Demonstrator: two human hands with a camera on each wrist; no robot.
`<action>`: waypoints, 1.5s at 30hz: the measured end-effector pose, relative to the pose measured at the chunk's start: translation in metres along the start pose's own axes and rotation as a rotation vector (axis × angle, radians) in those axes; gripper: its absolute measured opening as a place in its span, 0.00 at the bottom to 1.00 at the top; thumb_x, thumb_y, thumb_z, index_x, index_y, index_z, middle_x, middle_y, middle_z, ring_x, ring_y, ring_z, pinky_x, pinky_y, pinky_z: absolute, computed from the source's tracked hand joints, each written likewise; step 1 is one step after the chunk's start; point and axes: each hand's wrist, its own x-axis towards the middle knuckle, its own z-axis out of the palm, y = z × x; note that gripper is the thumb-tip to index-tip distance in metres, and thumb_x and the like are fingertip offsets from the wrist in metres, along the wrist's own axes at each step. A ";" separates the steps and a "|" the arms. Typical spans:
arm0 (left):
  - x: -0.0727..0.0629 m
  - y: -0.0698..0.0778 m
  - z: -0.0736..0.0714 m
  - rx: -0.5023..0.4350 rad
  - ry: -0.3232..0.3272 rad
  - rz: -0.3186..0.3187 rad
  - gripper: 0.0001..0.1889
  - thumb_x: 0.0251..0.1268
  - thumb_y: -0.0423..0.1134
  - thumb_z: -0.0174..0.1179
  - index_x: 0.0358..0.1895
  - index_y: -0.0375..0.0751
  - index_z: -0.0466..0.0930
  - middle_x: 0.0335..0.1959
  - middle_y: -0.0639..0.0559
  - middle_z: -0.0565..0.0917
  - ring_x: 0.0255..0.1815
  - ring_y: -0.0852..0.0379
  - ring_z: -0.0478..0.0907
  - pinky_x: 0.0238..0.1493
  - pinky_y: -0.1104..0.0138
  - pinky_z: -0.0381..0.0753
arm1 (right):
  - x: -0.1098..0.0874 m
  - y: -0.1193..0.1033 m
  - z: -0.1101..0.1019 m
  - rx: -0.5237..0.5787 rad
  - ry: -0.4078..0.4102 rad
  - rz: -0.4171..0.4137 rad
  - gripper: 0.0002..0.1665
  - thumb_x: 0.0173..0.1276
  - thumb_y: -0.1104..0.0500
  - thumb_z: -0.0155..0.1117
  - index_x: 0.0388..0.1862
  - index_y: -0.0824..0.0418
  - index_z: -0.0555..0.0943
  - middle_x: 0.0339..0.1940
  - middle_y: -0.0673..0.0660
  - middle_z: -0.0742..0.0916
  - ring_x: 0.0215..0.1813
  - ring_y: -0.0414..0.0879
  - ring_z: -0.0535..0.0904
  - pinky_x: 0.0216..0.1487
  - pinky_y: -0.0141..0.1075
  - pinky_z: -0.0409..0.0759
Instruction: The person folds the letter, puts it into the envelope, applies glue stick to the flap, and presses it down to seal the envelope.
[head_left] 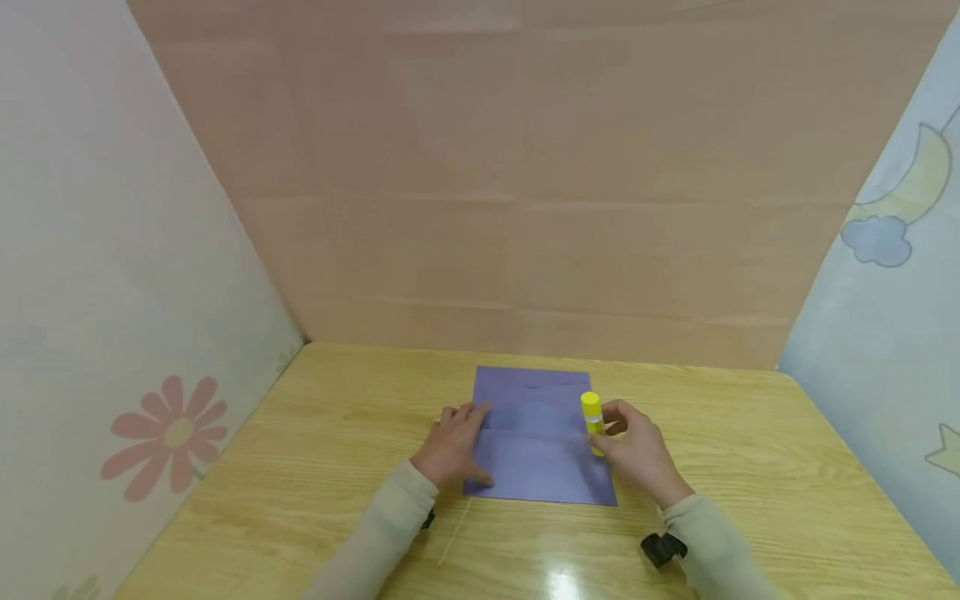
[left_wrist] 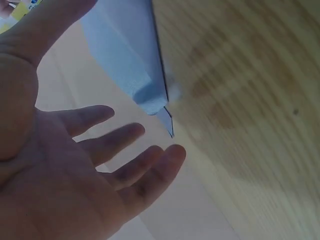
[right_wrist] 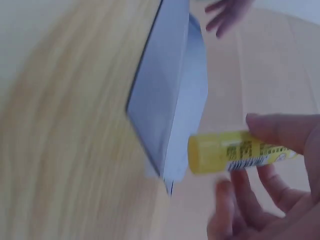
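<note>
A folded purple paper [head_left: 543,467], shaped like an envelope, lies on the table with a crease across its middle and a shallow pointed flap line near the far edge. My left hand [head_left: 452,446] is at the paper's left edge, thumb and fingers spread apart; the left wrist view shows the palm with nothing in it. Between the thumb and fingers of my right hand [head_left: 637,450] is a yellow glue stick [head_left: 592,406], upright over the paper's right edge. Its printed label and barcode face the right wrist camera, where the glue stick [right_wrist: 212,152] appears sideways.
The wooden table [head_left: 337,450] extends around the paper. A thin pale strip [head_left: 455,533] lies near its front left corner. Brown paper [head_left: 517,183] covers the back, and pale decorated panels [head_left: 105,275] stand at both sides. A black wrist device [head_left: 663,549] sits at my right cuff.
</note>
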 end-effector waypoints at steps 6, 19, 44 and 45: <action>0.001 -0.001 0.003 0.014 -0.009 -0.002 0.60 0.34 0.51 0.85 0.75 0.35 0.61 0.69 0.40 0.72 0.64 0.36 0.67 0.61 0.43 0.72 | 0.007 0.014 -0.017 -0.064 0.063 0.045 0.23 0.66 0.56 0.71 0.54 0.67 0.75 0.49 0.64 0.82 0.39 0.51 0.77 0.33 0.37 0.75; -0.003 0.002 0.006 0.034 0.008 0.005 0.56 0.36 0.49 0.85 0.73 0.37 0.65 0.63 0.43 0.75 0.60 0.42 0.69 0.58 0.48 0.75 | 0.009 0.034 -0.034 -0.146 0.114 0.073 0.24 0.64 0.58 0.70 0.52 0.71 0.75 0.49 0.71 0.82 0.39 0.54 0.79 0.35 0.40 0.75; -0.016 0.014 0.004 0.122 0.051 0.024 0.36 0.43 0.47 0.82 0.58 0.40 0.79 0.46 0.48 0.76 0.47 0.49 0.70 0.45 0.56 0.77 | 0.001 0.030 -0.050 -0.321 -0.083 0.238 0.30 0.65 0.47 0.68 0.53 0.71 0.75 0.40 0.65 0.85 0.37 0.54 0.80 0.31 0.45 0.74; -0.016 0.014 0.003 0.125 0.052 0.029 0.35 0.43 0.46 0.82 0.58 0.40 0.79 0.45 0.48 0.76 0.46 0.49 0.70 0.44 0.56 0.76 | 0.000 0.027 -0.051 -0.345 -0.109 0.243 0.27 0.65 0.47 0.67 0.47 0.69 0.77 0.37 0.63 0.85 0.35 0.52 0.79 0.30 0.44 0.73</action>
